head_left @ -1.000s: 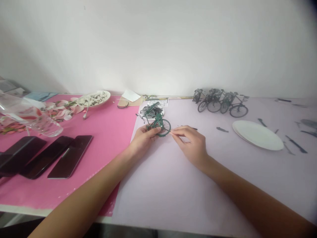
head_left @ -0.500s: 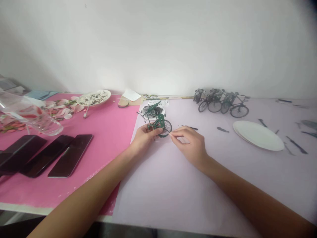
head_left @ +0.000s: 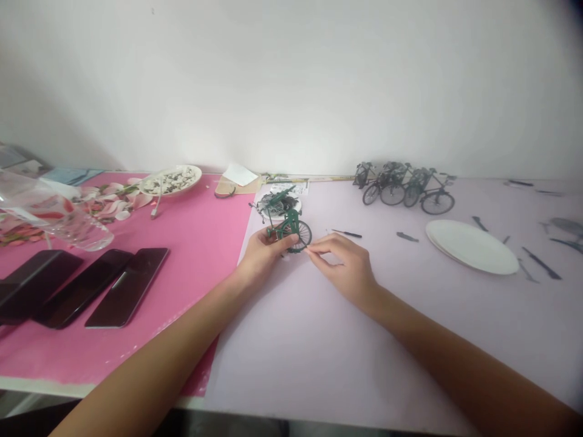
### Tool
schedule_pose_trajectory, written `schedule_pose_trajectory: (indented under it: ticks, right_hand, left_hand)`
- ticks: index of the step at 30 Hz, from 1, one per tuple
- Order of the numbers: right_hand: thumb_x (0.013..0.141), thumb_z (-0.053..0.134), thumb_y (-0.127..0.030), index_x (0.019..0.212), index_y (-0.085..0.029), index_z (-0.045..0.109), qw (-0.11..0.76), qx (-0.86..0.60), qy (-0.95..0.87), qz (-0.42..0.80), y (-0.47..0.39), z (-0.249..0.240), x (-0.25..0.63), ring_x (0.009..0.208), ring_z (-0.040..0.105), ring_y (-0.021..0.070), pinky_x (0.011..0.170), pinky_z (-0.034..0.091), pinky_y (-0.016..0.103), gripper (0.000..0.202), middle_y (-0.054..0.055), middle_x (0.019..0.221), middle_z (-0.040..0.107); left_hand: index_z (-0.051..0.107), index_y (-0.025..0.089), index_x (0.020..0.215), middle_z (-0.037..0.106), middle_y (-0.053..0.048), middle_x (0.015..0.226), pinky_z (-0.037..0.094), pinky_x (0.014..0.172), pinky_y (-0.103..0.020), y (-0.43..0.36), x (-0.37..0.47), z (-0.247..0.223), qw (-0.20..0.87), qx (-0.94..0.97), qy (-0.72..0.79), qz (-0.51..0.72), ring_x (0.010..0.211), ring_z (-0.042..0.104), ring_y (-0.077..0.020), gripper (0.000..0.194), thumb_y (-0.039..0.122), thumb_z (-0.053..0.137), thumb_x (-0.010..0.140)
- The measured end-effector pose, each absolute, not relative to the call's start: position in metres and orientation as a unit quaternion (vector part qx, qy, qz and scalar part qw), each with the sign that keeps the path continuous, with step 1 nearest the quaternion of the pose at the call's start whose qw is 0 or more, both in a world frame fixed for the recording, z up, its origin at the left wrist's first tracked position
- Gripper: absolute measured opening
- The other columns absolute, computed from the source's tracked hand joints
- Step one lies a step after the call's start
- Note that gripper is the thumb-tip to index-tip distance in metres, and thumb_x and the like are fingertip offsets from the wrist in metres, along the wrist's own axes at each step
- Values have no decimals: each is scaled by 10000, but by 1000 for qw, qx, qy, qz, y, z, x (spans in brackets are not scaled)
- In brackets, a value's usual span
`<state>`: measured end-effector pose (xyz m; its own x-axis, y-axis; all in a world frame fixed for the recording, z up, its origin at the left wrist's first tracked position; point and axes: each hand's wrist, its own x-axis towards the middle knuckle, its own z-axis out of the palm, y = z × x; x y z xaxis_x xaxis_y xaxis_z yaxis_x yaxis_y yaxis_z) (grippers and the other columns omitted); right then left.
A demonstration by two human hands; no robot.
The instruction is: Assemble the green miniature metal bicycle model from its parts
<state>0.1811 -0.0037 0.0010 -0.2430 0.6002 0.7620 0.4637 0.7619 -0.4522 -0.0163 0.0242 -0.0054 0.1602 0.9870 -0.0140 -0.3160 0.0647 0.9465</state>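
Observation:
A green model bicycle [head_left: 291, 223] is held over the pale sheet by my left hand [head_left: 262, 252], with thumb and fingers closed on its frame. The spoked wheel [head_left: 303, 235] faces right. My right hand [head_left: 344, 261] is closed in a pinch, its fingertips at the wheel's lower right edge. Whatever the pinch holds is too small to make out. Right behind the model, a white plate [head_left: 296, 210] bears more dark and green bicycle parts. A thin dark screwdriver-like tool [head_left: 350, 233] lies just beyond my right hand.
Several small model bicycles [head_left: 405, 185] stand by the wall. White oval plates [head_left: 471, 247] and loose dark parts [head_left: 542, 264] lie at right. On the pink sheet [head_left: 195, 243] are phones [head_left: 130, 288], a clear plastic bottle [head_left: 77, 218], petals and a dish of pale pieces [head_left: 170, 181].
My right fingertips have shifted slightly left and down along the wheel's edge. The left hand keeps its hold on the model bicycle. The whole view has moved a little.

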Motion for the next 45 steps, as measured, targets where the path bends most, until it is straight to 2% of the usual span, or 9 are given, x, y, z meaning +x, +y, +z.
schedule_pose_trajectory:
  ticks: [7,11,17,22,25,29,35,40,45]
  right_hand:
    - [940,654,-100,1096,-239,730,507,-354,-783,63,-1,1,182,829,701,177,742,608,308,222,52,955,748]
    - [968,621,-103,1104,-239,736,491,-348,-798,39,5,2,190,878,707,183,795,602,324,225,61,978,733]
    - [973,592,-65,1155,-244,726,452,-329,-829,-11,4,6,195,937,700,193,843,585,346,288,72,1016,726]
    - [976,616,-113,1153,-263,741,490,-327,-806,59,5,5,192,945,716,182,855,612,340,264,62,1030,734]
    - [954,671,-191,1119,-258,744,534,-362,-752,136,3,2,188,913,724,183,821,646,337,192,55,996,735]
    - [876,781,-292,1139,-245,683,574,-417,-650,272,-2,-1,182,900,749,187,814,661,335,284,41,974,750]
    - [815,833,-347,1023,-246,591,595,-437,-578,348,-7,1,176,810,760,178,738,641,308,335,27,935,770]
    - [843,782,-231,1083,-266,561,587,-434,-636,248,-8,2,178,781,760,169,757,641,313,328,4,934,776]
    - [911,686,-118,1104,-264,689,552,-398,-729,67,-6,6,184,822,758,162,807,635,313,242,21,1011,782]
  left_hand:
    - [736,150,1027,764,-76,970,514,722,-270,26,-19,-5,580,484,400,518,821,688,-165,402,401,889,752]
    - [748,142,1045,768,-79,940,534,671,-270,26,-22,-3,557,501,429,504,769,688,-162,453,429,900,730]
    - [758,129,1005,758,-85,916,556,691,-289,30,-26,-2,598,487,409,488,768,684,-165,425,423,899,733]
    - [753,112,994,765,-102,939,540,713,-284,29,-23,-1,632,448,409,482,792,693,-169,418,396,908,730]
    - [762,101,1002,774,-119,993,546,783,-295,24,-20,2,646,432,399,487,856,709,-184,401,377,902,747]
    - [769,112,1096,771,-126,1147,523,1007,-338,16,-15,5,702,392,336,490,1039,715,-207,382,330,872,800]
    - [783,115,1075,781,-127,1132,510,1035,-347,10,-9,7,732,379,306,478,1022,725,-206,337,332,854,827]
    - [780,109,1051,787,-121,1073,523,1017,-352,8,-8,8,722,378,317,486,974,728,-199,332,321,868,811]
    - [760,117,1067,779,-106,1067,523,1008,-350,9,-9,8,706,385,317,503,967,720,-184,357,315,880,795]
